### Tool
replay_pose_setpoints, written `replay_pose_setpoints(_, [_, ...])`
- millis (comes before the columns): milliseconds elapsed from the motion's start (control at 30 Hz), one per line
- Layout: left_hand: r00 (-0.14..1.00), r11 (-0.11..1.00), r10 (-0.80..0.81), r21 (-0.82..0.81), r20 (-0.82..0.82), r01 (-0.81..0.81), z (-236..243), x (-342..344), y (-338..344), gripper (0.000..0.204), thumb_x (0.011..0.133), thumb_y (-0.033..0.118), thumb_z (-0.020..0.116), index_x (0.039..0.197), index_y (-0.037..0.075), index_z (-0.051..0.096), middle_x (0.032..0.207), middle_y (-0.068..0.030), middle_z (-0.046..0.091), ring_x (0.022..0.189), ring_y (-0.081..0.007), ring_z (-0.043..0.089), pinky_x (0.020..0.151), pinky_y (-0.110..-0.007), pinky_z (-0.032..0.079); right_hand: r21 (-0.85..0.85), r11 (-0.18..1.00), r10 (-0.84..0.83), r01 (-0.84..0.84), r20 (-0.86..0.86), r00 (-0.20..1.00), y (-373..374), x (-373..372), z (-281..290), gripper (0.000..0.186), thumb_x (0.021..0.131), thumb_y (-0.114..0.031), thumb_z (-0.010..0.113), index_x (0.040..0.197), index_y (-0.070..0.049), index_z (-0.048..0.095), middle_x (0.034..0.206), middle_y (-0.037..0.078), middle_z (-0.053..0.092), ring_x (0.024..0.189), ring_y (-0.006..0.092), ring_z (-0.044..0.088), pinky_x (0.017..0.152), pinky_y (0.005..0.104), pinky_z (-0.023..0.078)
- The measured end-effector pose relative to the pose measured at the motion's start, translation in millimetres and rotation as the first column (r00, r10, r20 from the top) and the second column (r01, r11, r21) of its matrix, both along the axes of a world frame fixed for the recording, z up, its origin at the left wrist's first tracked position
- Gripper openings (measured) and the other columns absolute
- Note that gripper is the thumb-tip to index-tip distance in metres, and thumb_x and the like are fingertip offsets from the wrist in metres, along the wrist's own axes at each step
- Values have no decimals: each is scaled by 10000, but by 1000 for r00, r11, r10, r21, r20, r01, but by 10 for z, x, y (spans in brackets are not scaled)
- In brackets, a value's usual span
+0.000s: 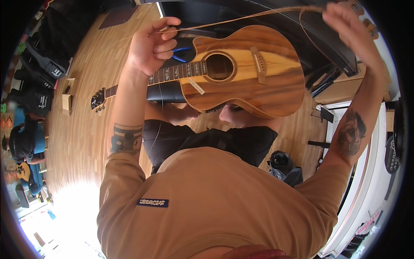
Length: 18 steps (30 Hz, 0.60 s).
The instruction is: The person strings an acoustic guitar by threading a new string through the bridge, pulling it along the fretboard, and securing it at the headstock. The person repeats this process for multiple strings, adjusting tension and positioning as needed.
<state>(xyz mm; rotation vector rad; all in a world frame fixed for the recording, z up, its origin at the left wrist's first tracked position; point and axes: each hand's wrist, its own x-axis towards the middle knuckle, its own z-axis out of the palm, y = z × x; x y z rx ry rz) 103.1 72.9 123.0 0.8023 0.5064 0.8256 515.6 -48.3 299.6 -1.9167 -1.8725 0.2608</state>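
Note:
A thin bronze-coloured guitar string [241,18] runs between my raised hands. My left hand [153,49] is closed on it, with the index finger reaching out; a fine strand hangs down past my wrist. At the upper right, my right hand [347,26] is slightly blurred, its fingers straight and close together at the string's other part, where a loop drops away. Below the string, an acoustic guitar [276,64] lies face up, neck to the left, with no strings showing over its soundhole. A pale strip [196,86] rests on its top. Blue-handled pliers [181,54] lie behind the neck.
The guitar lies over a black padded surface [166,92], close before my knees. A dark plastic bag [284,168] sits on the wooden floor to the right. A small open box [67,100] stands at the left. Farther left, a person [23,140] sits near another guitar [23,171].

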Motion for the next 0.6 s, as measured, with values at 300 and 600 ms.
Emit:
replay_pose_setpoints(300, [674, 818, -539, 120, 505, 563, 521, 767, -194, 743, 1065, 587, 389, 1668, 241, 126, 720, -198, 631, 396, -117, 289, 385, -257, 191, -40, 935, 308, -353, -408, 860, 160, -865, 604, 229, 1000, -195, 548, 833, -40, 575, 616, -61, 393, 480, 16, 283, 414, 218, 195])
replay_pose_setpoints(600, [756, 784, -620, 190, 208, 591, 709, 836, -138, 385, 1100, 453, 438, 978, 113, 573, 583, -50, 545, 378, -85, 276, 360, -233, 166, -151, 887, 369, -436, -336, 867, 271, -971, 497, 192, 949, -118, 597, 792, -7, 599, 627, -34, 491, 450, 8, 326, 390, 208, 196])
